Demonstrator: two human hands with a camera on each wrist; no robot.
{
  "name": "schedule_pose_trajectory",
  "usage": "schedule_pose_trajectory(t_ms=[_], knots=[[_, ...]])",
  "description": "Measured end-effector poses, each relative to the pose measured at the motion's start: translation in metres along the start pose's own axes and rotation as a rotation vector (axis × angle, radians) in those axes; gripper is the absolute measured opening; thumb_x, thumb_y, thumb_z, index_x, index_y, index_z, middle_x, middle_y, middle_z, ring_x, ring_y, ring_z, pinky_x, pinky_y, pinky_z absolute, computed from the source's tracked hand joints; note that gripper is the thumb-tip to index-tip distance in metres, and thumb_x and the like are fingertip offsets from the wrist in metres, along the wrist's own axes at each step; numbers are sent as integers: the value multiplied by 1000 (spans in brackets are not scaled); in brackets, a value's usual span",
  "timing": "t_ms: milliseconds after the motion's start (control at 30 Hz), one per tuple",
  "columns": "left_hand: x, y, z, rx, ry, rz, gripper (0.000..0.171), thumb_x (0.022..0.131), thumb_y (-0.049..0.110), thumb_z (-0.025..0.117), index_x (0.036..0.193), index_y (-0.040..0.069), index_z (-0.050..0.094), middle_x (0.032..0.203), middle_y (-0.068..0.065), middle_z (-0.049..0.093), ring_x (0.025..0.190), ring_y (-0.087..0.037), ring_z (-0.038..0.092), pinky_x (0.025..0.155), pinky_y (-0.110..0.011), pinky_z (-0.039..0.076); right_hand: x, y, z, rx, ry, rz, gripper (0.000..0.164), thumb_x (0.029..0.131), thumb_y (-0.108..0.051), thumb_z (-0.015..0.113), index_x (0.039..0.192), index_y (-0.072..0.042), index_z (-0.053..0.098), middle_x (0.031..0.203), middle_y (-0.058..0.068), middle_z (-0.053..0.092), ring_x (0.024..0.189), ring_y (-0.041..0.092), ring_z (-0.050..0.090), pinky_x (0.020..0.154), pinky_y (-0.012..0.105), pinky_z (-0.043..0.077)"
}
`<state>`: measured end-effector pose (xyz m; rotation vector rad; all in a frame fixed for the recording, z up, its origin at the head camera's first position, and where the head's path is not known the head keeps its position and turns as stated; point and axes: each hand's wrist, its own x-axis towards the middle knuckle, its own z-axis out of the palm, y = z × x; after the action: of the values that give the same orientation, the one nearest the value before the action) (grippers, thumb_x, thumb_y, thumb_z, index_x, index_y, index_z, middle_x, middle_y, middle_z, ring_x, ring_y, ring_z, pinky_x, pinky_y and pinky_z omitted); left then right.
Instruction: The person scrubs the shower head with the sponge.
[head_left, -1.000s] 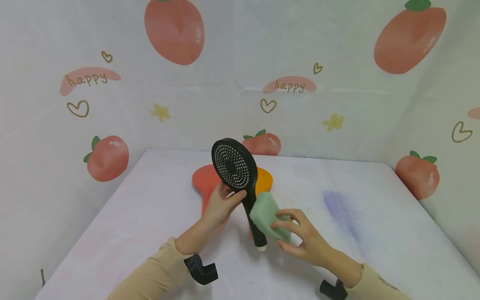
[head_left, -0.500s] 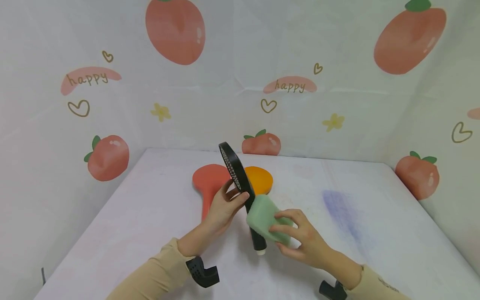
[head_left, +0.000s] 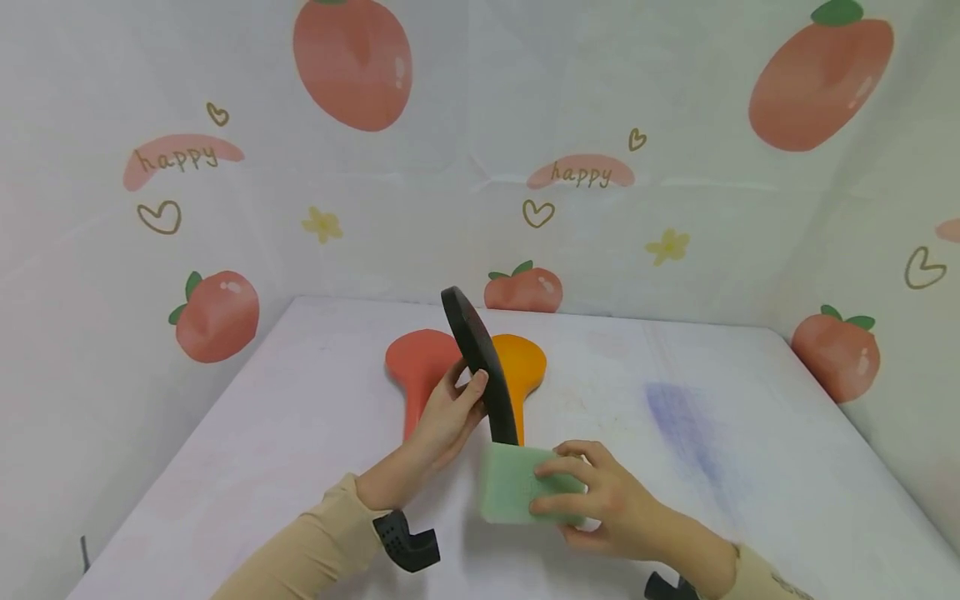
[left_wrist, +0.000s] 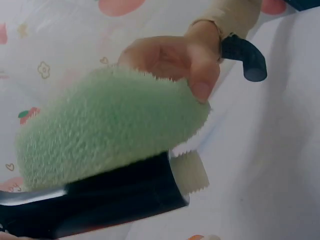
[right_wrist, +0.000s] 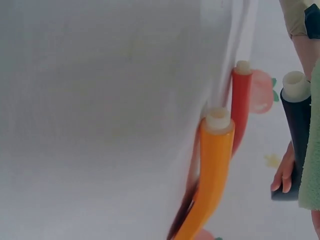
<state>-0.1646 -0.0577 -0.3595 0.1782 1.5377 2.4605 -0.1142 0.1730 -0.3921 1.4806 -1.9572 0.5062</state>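
In the head view my left hand [head_left: 448, 421] grips a black shower head [head_left: 504, 417] near its neck. The shower head is held up off the table, tilted and edge-on. My right hand [head_left: 615, 504] pinches a pale green sponge [head_left: 510, 487] between thumb and fingers. The sponge hides the lower handle in the head view. From the left wrist, the fuzzy sponge [left_wrist: 115, 125] lies along the black handle [left_wrist: 125, 187], close to its pale threaded end [left_wrist: 191, 172]. In the right wrist view, the sponge [right_wrist: 312, 150] stands beside the handle [right_wrist: 295, 125].
A red shower head [head_left: 420, 358] and an orange shower head [head_left: 521, 362] lie on the white table [head_left: 315, 400] behind the hands. A purple smudge [head_left: 682, 425] marks the tabletop to the right. A fruit-patterned cloth [head_left: 450, 192] hangs behind the table.
The black shower head has turned from showing its nozzle face to edge-on. My right hand has slid the sponge downward toward the handle's end. The other two shower heads have stayed put.
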Motion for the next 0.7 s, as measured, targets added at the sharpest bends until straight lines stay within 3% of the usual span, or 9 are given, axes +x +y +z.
schedule_pose_trajectory(t_ms=[167,300,467,600,700], knots=[[-1,1,-3,-46,-113,-46,75,89,31,56,147,9,14,137,-13,37,116,-20,47,112,-40,30,7,2,-2,1,56,1,25,90,-28,43,100,-28,66,112,4,58,103,29,45,81,39,45],[-2,1,-5,-23,-189,-70,82,86,38,56,148,9,11,145,-14,28,127,-24,38,114,-41,26,12,8,-3,-3,92,41,24,89,-27,44,98,-25,67,111,6,59,102,28,46,81,40,45],[-2,2,-5,-69,-278,-88,76,91,36,47,147,4,5,150,-13,18,136,-25,21,119,-37,17,15,14,-5,3,112,87,26,89,-29,43,99,-24,66,110,7,59,103,27,46,85,39,43],[-1,2,-4,-133,-278,-114,67,96,34,38,146,6,3,149,-9,16,137,-22,17,110,-24,29,16,17,-5,13,116,92,26,88,-27,44,99,-23,67,110,8,59,103,27,47,89,38,40],[0,2,-2,-121,-226,-115,72,94,39,43,146,6,5,148,-9,20,134,-20,23,103,-22,36,16,18,-6,10,105,102,26,88,-28,44,100,-23,67,110,7,59,103,27,47,89,37,40]])
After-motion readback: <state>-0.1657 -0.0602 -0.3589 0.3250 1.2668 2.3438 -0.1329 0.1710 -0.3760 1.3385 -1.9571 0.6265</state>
